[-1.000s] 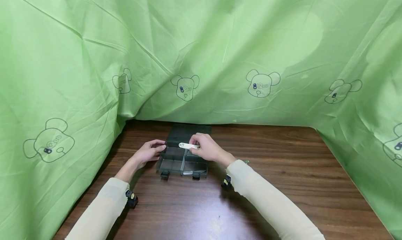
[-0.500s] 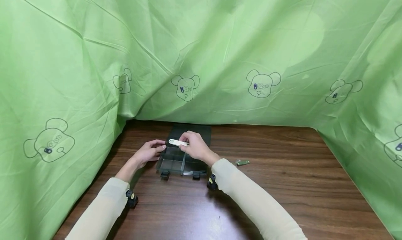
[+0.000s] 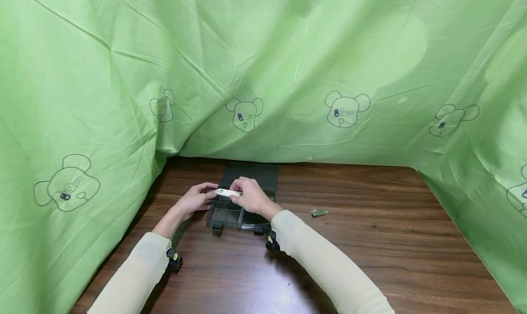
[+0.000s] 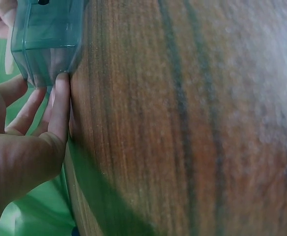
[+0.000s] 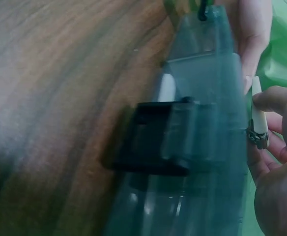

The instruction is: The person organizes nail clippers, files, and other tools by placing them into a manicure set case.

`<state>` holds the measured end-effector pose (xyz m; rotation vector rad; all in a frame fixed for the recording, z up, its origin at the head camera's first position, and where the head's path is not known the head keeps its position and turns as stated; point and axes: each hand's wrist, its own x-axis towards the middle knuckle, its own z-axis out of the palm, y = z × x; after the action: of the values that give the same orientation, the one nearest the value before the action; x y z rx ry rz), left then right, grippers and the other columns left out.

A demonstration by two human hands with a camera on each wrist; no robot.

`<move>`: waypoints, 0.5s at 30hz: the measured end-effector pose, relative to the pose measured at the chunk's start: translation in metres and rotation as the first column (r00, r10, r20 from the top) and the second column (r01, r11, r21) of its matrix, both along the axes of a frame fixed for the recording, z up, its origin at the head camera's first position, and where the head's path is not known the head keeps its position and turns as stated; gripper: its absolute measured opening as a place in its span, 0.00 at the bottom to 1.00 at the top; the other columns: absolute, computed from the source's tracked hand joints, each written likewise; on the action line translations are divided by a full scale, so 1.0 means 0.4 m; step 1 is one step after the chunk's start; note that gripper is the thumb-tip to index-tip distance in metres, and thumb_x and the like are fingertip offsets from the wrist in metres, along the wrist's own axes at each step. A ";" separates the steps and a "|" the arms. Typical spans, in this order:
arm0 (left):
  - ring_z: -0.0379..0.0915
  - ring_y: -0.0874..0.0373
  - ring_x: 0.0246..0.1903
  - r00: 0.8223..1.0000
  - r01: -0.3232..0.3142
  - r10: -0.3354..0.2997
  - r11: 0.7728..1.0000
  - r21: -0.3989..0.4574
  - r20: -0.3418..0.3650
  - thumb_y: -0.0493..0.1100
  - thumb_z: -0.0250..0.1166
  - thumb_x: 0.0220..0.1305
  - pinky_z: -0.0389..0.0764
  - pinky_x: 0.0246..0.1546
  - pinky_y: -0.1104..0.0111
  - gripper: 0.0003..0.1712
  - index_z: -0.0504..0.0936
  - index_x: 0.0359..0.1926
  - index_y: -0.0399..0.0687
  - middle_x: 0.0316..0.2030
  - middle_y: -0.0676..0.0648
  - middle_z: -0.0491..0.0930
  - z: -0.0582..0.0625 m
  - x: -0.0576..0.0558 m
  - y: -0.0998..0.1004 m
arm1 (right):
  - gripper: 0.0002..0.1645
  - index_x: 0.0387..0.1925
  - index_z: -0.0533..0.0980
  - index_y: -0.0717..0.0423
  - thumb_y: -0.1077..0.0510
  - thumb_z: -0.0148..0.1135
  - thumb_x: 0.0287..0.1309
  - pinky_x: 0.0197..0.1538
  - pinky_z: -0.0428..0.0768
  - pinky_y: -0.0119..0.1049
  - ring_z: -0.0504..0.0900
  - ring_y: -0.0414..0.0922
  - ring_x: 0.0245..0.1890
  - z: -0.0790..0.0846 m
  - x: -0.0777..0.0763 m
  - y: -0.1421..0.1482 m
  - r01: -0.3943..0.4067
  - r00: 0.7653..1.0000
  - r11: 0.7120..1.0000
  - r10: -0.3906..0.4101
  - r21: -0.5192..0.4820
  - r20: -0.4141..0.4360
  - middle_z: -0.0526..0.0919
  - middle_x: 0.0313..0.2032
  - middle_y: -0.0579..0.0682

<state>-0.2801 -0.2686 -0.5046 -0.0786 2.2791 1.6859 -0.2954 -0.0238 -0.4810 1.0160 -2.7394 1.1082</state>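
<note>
A dark translucent divided plastic box (image 3: 224,216) lies on the table with its lid (image 3: 257,173) folded back. My right hand (image 3: 253,197) pinches a white nail clipper (image 3: 226,193) between thumb and fingers, above the box's back left compartment. The clipper's metal end (image 5: 259,139) shows in the right wrist view. At the box's left side my left hand (image 3: 194,199) touches the wall with fairly straight fingers; its fingertips (image 4: 62,81) meet the box end in the left wrist view. Something pale and slim, partly hidden, lies in the front right compartment.
A green nail clipper (image 3: 320,213) lies on the wooden table (image 3: 370,241), right of the box. Two black latches (image 3: 217,229) stick out from the box's front. A green curtain (image 3: 288,76) surrounds the table at the back and sides.
My right hand has moved left with the white nail clipper, from over the box's middle to its left side, and lowered slightly. The green nail clipper has come into full view. The left hand stays put.
</note>
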 end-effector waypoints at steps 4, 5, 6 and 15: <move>0.78 0.46 0.59 1.000 0.007 -0.007 1.000 0.006 0.005 0.44 0.59 0.82 0.83 0.54 0.58 0.25 0.73 0.73 0.42 0.64 0.35 0.76 0.004 0.002 0.003 | 0.05 0.39 0.83 0.49 0.57 0.73 0.66 0.40 0.77 0.30 0.77 0.38 0.34 -0.007 0.001 0.000 -0.007 1.000 1.000 0.008 0.028 -0.028 0.79 0.36 0.41; 0.78 0.46 0.59 1.000 0.006 -0.006 1.000 0.005 0.005 0.44 0.59 0.82 0.83 0.54 0.58 0.24 0.73 0.73 0.42 0.64 0.36 0.77 0.004 0.002 0.004 | 0.05 0.39 0.83 0.49 0.57 0.73 0.67 0.40 0.77 0.30 0.77 0.38 0.34 -0.007 0.001 0.000 -0.007 0.999 1.000 0.009 0.030 -0.034 0.79 0.36 0.41; 0.78 0.47 0.59 1.000 0.003 -0.003 1.000 0.007 0.007 0.44 0.59 0.81 0.83 0.54 0.57 0.24 0.73 0.72 0.42 0.64 0.36 0.77 0.004 0.002 0.004 | 0.05 0.39 0.83 0.49 0.57 0.73 0.67 0.40 0.77 0.31 0.77 0.38 0.34 -0.007 0.002 0.000 -0.008 0.999 1.000 0.009 0.030 -0.038 0.79 0.36 0.41; 0.79 0.49 0.57 1.000 0.013 -0.013 1.000 0.001 0.004 0.44 0.60 0.81 0.83 0.52 0.59 0.25 0.72 0.73 0.40 0.62 0.36 0.78 0.006 0.005 0.005 | 0.04 0.39 0.82 0.50 0.56 0.72 0.67 0.39 0.76 0.30 0.76 0.38 0.33 -0.010 0.010 -0.013 0.007 0.996 0.997 0.000 0.081 -0.087 0.79 0.36 0.42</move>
<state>-0.2783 -0.2667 -0.5020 -0.0669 2.2710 1.6783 -0.2916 -0.0289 -0.4849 1.0425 -2.7366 0.9358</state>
